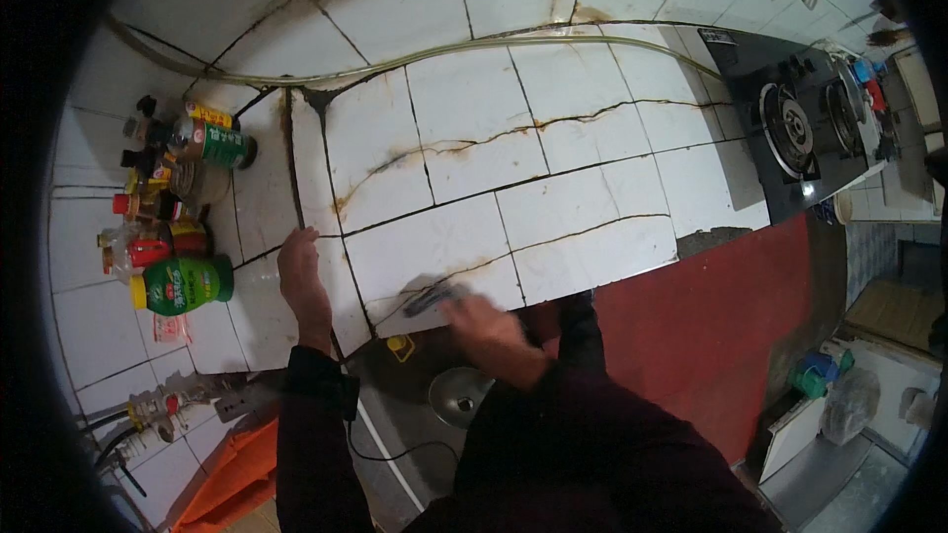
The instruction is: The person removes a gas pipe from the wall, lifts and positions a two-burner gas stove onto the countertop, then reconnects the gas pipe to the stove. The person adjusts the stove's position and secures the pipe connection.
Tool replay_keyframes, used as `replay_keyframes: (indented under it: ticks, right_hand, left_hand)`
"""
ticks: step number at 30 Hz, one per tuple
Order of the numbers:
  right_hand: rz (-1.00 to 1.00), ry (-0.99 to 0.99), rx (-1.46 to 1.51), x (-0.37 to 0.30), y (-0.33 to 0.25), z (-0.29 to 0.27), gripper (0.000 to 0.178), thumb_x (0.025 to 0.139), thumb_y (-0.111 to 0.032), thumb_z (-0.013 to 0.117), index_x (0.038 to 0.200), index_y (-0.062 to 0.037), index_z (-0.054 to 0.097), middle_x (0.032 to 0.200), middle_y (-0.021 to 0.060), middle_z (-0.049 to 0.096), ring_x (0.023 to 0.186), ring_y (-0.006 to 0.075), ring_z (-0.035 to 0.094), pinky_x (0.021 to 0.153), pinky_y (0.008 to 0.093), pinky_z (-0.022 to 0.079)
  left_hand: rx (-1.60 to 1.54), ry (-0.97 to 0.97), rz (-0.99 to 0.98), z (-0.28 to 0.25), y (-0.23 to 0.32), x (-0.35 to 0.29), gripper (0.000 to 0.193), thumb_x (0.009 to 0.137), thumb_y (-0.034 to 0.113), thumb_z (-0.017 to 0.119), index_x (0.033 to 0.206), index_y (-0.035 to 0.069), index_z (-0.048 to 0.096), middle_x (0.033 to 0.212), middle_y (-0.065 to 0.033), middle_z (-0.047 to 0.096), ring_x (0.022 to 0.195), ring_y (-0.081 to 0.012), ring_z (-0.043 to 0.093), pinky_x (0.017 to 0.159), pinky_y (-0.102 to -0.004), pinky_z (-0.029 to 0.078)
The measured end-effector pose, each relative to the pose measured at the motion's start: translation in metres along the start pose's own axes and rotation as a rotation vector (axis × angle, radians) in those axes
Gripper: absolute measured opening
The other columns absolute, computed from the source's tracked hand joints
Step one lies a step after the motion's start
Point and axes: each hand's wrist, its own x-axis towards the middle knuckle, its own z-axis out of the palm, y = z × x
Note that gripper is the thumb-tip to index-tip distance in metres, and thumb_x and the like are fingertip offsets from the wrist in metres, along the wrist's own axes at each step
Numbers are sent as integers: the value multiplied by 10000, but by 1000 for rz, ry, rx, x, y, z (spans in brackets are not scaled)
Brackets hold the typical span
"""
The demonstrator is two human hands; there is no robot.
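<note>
My right hand point(486, 332) is closed on a small grey-blue thing point(434, 298), perhaps a brush or folded cloth; motion blur hides its exact kind. It is against the white tiled counter point(583, 188), close to the front edge and over a cracked, brown-stained line. Farther left, my left hand point(304, 281) leans on the tiles beside a dark joint, its fingers extended and nothing visible in them. Several long cracks and dark grout lines cross the counter.
Sauce bottles and a green bottle point(185, 283) crowd the left side. A hose point(444, 47) runs along the back wall to the gas stove point(790, 123). Below the counter are a metal bowl point(461, 396), a red mat point(691, 326) and, lower left, an orange cloth point(232, 474).
</note>
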Motion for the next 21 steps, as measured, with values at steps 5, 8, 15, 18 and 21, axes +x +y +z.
replay_keyframes:
  ticks: [5, 8, 15, 18, 21]
  right_hand:
    - [817, -49, -285, -57, 157, -124, 471, 893, -159, 658, 1323, -2, 546, 1077, 172, 636, 925, 357, 626, 743, 453, 536]
    - [538, 225, -449, -80, 211, -145, 369, 1034, -231, 503, 1359, -56, 524, 990, 96, 560, 877, 224, 553, 845, 365, 464]
    - [487, 145, -3, -58, 84, -17, 139, 923, -110, 550, 1026, -34, 603, 930, 170, 578, 832, 358, 554, 707, 480, 451]
    - [165, 76, 110, -20, 32, 5, 285, 844, -35, 574, 1125, -15, 616, 980, 186, 573, 909, 404, 549, 787, 493, 480]
    - [351, 68, 626, 6, 32, -8, 228, 965, -54, 575, 1179, -13, 641, 999, 93, 649, 889, 263, 605, 794, 381, 510]
  left_hand:
    - [-53, 29, -38, -1, -2, -1, 218, 1043, 152, 524, 1182, 45, 653, 1260, -93, 626, 1260, -253, 532, 1088, -372, 414]
    - [21, 27, -22, 1, -4, 0, 200, 1037, 143, 543, 1177, 54, 654, 1261, -93, 626, 1250, -253, 540, 1092, -370, 414]
    - [170, 37, -7, 4, -5, 1, 182, 1013, 125, 591, 1167, 63, 666, 1276, -94, 618, 1241, -252, 553, 1066, -357, 439]
    - [15, 26, -92, 3, -6, 2, 181, 1009, 123, 593, 1161, 61, 668, 1266, -93, 626, 1237, -259, 558, 1071, -357, 430]
    - [110, 29, -9, 3, -7, 3, 175, 1014, 120, 584, 1152, 45, 663, 1241, -104, 638, 1211, -256, 572, 1059, -352, 439]
